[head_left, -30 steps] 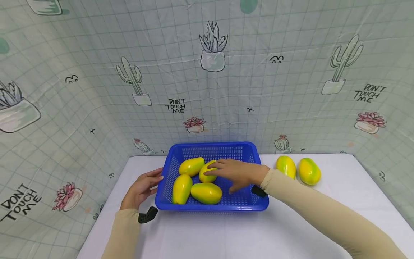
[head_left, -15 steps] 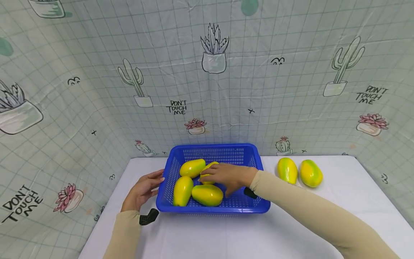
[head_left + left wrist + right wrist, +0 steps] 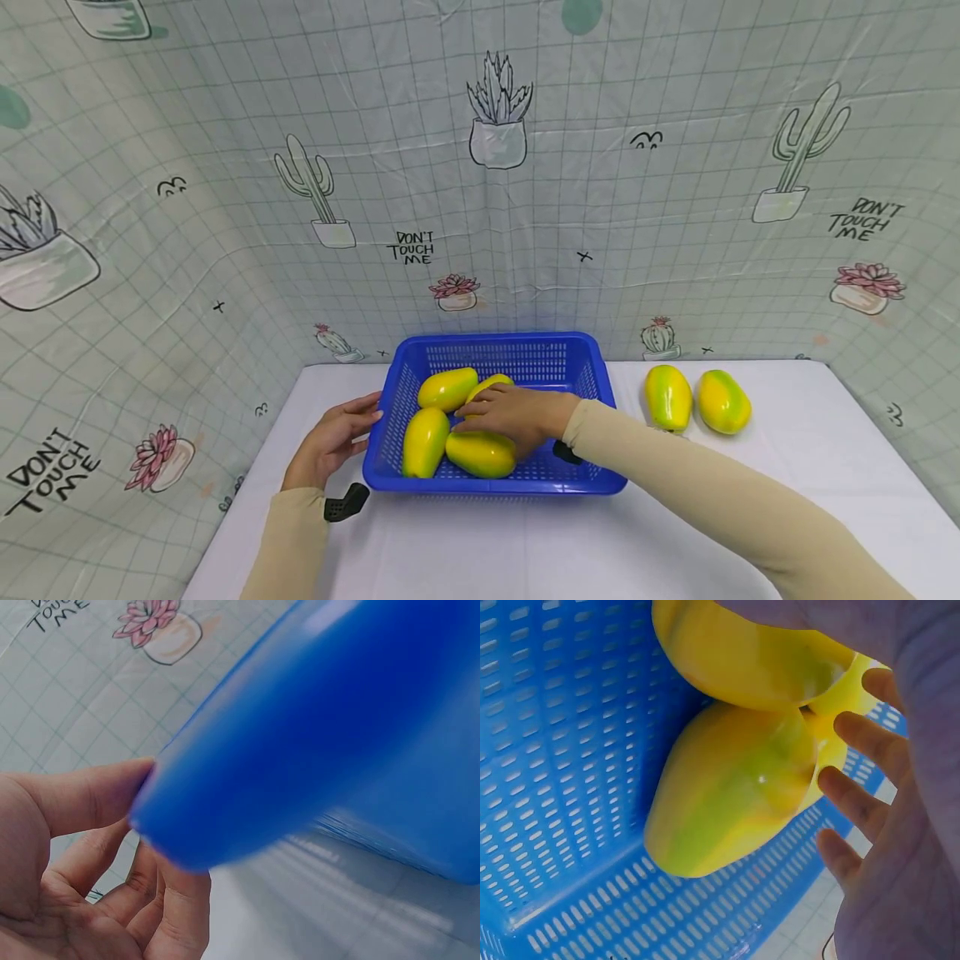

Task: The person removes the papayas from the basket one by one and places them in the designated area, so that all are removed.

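1. Your right hand (image 3: 517, 415) slid toward nine o'clock, grip spread, bringing fruit (image 3: 477, 456) in the basket (image 3: 491, 486) within reach.
2. Your left hand (image 3: 333, 440) pinched its nine o'clock rim; another pair (image 3: 668, 398) lay at three o'clock.

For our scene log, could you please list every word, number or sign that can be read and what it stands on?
"DON'T TOUCH ME", thrice on the cloth, head view.
"TOUCH ME", left wrist view, same cloth, top line cut off.
"x" marks, same cloth.
The basket and fruits show no readable text.
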Motion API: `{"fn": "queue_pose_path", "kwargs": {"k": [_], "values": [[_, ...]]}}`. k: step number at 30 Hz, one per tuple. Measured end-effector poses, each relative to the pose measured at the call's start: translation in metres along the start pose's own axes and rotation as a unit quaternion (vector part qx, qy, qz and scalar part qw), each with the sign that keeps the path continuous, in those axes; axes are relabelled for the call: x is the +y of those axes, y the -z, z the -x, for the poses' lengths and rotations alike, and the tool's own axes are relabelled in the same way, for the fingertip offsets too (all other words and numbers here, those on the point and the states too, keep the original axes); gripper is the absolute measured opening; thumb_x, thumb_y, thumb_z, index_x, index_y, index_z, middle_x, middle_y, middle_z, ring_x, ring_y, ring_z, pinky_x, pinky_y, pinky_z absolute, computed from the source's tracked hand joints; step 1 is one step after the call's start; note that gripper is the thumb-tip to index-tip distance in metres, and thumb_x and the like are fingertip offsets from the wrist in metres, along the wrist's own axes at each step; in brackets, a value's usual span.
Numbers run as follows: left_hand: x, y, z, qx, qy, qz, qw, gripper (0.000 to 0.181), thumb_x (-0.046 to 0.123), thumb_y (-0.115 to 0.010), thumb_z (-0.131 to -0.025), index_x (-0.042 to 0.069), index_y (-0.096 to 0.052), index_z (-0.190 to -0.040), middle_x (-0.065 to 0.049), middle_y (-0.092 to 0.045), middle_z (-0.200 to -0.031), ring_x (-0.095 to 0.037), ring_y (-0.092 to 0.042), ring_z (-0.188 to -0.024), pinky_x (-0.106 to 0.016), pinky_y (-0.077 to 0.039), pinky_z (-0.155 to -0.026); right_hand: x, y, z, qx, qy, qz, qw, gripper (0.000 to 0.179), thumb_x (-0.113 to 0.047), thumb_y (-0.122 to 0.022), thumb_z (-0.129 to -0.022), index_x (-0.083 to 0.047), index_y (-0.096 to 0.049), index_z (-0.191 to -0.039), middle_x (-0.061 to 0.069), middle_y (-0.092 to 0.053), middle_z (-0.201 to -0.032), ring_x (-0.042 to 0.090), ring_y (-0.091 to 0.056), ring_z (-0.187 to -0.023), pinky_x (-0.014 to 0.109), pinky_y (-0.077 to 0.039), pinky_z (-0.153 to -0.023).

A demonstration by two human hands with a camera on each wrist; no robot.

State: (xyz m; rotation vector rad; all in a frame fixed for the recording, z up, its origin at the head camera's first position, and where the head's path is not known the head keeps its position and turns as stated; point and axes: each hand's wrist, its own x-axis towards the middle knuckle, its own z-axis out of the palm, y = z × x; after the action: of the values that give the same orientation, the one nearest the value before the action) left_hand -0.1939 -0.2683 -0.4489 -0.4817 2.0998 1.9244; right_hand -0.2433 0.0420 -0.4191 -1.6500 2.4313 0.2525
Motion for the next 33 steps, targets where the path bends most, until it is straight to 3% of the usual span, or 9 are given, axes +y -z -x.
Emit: {"fn": "queue_pose_path", "kwargs": {"k": [15, 28, 33], "values": [[-0.0014, 0.0013, -0.0005, -0.001, -0.001, -0.004, 1.0, 0.055, 0.009, -0.062, -0.106, 0.005, -0.047, -0.159, -0.013, -0.061, -0.149, -0.018, -0.065, -0.11, -0.046, -0.048, -0.11, -0.0054, -0.0031, -0.0094, 0.01, 0.028, 0.034, 0.999, 0.084, -0.038, -0.09, -0.084, -0.031, -0.05, -0.158, -0.01, -0.05, -0.159, 0.026, -0.037, -0.153, 0.048, -0.025, -0.128], [0.0008, 0.0017, -0.0001, -0.004, -0.004, 0.001, 1.0, 0.055, 0.009, -0.062, -0.106, 0.005, -0.047, -0.159, -0.006, -0.068, -0.138, -0.014, -0.066, -0.105, -0.033, -0.054, -0.096, -0.0034, -0.007, -0.0062, -0.012, 0.002, 0.042, 0.999, 0.097, -0.045, -0.095, -0.076, -0.026, -0.047, -0.158, -0.01, -0.045, -0.164, 0.026, -0.024, -0.161, 0.047, -0.017, -0.13], [-0.0001, 0.0014, -0.0002, -0.001, 0.0, -0.002, 1.0, 0.055, 0.009, -0.061, -0.106, 0.004, -0.047, -0.159, -0.011, -0.063, -0.145, -0.015, -0.065, -0.106, -0.036, -0.053, -0.1, -0.0035, -0.0087, -0.0051, -0.018, -0.005, 0.046, 0.9988, 0.1, -0.048, -0.095, -0.075, -0.029, -0.045, -0.16, -0.011, -0.046, -0.162, 0.026, -0.023, -0.161, 0.046, -0.014, -0.131]]}}
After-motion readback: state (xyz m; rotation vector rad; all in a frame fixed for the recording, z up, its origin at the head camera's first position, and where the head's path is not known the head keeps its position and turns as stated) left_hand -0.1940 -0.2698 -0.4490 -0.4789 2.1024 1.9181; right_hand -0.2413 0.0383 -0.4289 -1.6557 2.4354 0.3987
